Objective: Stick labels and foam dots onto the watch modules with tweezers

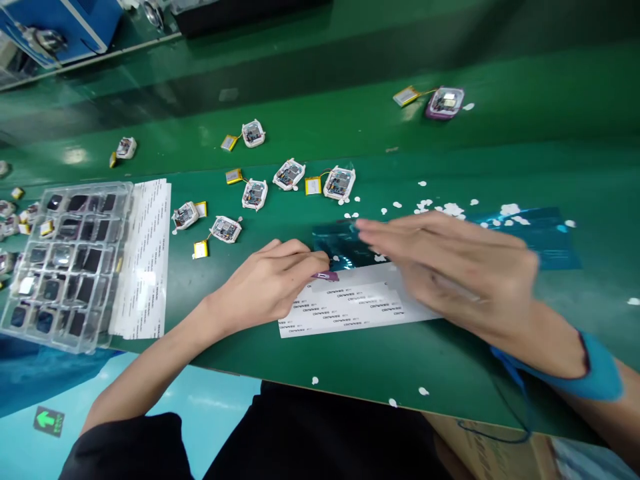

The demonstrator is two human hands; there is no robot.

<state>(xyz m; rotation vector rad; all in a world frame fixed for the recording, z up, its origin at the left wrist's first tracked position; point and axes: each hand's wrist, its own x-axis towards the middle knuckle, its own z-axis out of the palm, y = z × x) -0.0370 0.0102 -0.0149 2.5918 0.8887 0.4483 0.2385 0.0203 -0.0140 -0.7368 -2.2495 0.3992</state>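
Note:
My left hand [273,280] rests on the green bench with its fingers curled, pinching a small purple piece [325,275] at the top left corner of a white printed label sheet [350,308]. My right hand [450,267] hovers over the sheet's right part, fingers stretched flat toward the left and smeared by motion. It holds nothing that I can see. A blue wrist strap [597,367] circles my right wrist. A blue shiny film sheet [540,237] lies under and behind my right hand.
Several small white circuit modules with yellow batteries [339,183] lie scattered behind the hands; a purple one [444,102] lies far right. A clear compartment tray [65,263] and stacked label sheets [145,257] sit at left. White paper dots [453,209] litter the bench.

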